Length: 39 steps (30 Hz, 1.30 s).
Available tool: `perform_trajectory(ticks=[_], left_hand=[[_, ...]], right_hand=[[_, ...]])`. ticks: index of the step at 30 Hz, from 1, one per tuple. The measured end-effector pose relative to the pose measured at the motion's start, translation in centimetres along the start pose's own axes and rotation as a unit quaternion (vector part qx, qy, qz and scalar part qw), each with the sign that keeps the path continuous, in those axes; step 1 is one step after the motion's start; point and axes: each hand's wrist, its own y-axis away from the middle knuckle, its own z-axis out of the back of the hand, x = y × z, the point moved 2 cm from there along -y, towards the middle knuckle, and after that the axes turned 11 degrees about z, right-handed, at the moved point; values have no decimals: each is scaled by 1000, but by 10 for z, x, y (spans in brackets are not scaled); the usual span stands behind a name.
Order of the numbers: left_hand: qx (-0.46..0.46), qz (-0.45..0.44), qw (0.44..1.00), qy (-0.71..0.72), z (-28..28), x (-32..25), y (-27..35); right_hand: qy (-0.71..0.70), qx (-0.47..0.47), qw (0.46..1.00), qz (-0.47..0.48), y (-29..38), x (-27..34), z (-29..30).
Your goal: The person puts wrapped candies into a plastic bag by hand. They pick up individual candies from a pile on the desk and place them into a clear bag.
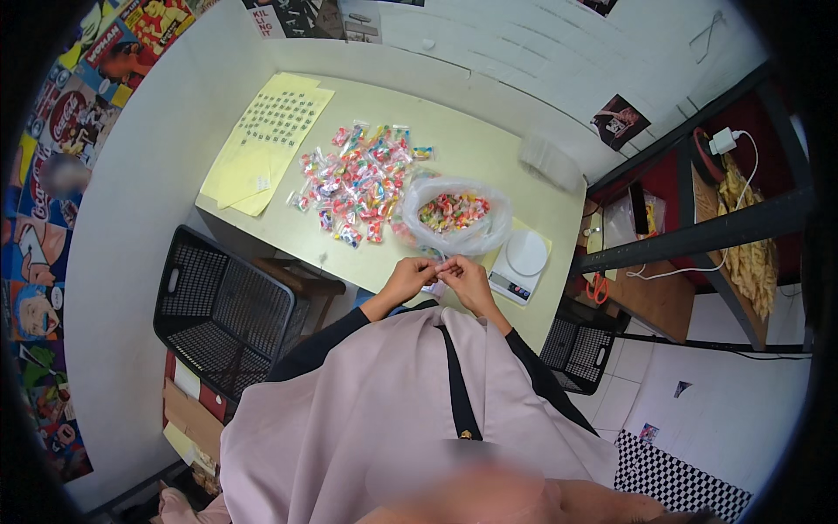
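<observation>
My left hand (412, 275) and my right hand (468, 280) meet at the front edge of the table. Between their fingertips they pinch a small clear plastic packet (432, 289), mostly hidden by the fingers. Just beyond them stands an open clear plastic bag (494, 241) with a rolled-out rim, holding many loose colourful candies (453, 213). To its left lies a heap of small filled candy packets (357, 177). On the right, near my right hand, a white digital kitchen scale (524, 262) rests on the table with its round platform bare.
Yellow sticker sheets (272, 124) lie on the pale table (458, 131) at the left. A clear plastic stack (551, 162) sits at the back right. Black plastic crates (222, 308) stand beside the table. Orange-handled scissors (597, 288) hang near the wooden shelf (655, 295).
</observation>
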Motion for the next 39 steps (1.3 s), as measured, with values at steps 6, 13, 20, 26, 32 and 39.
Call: perform_trajectory(ticks=[6,13,20,26,32,39], left_hand=[[-51,-47,998,-8,-2,1,0],[-218,-324,907,-158,-1,-30,11],[18,-157,976,-152,14,-41,13],[51,-86,984,-149,22,-41,13],[27,-105,974,-197,24,-29,5],[-56,-110,981,-153,21,-35,5]], right_hand=[[-59,-9,998,-16,-3,-2,1],[-159,30,987,-15,-7,-24,6],[-135,86,987,-19,-14,-10,17],[-85,98,992,-5,-14,2,16],[-98,94,991,-2,-18,5,19],[4,51,994,102,-29,16,25]])
